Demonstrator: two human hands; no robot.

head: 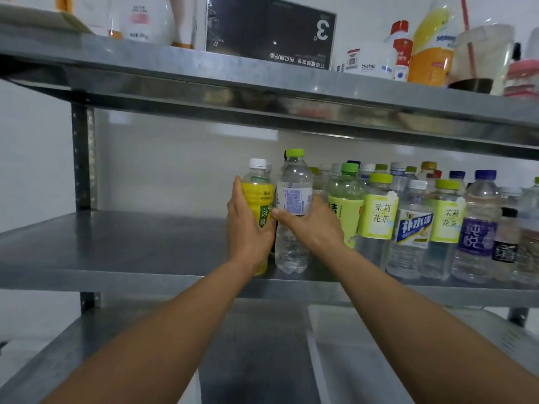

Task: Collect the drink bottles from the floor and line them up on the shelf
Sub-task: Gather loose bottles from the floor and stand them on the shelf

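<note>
Left hand [248, 231] fingers [237, 189] clasp the yellow bottle [258, 196]; right of them, right hand [313, 225] clasps the clear bottle [293, 182] — seat both upright, touching.

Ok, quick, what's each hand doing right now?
The left hand grips the yellow bottle.
The right hand grips the clear bottle with the green cap.

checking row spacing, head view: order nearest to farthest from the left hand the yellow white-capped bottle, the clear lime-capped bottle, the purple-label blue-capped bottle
1. Yellow plastic bottle with white cap: held in the left hand.
2. Clear plastic bottle with lime cap: just right of it.
3. Purple-label bottle with blue cap: far right.
</note>
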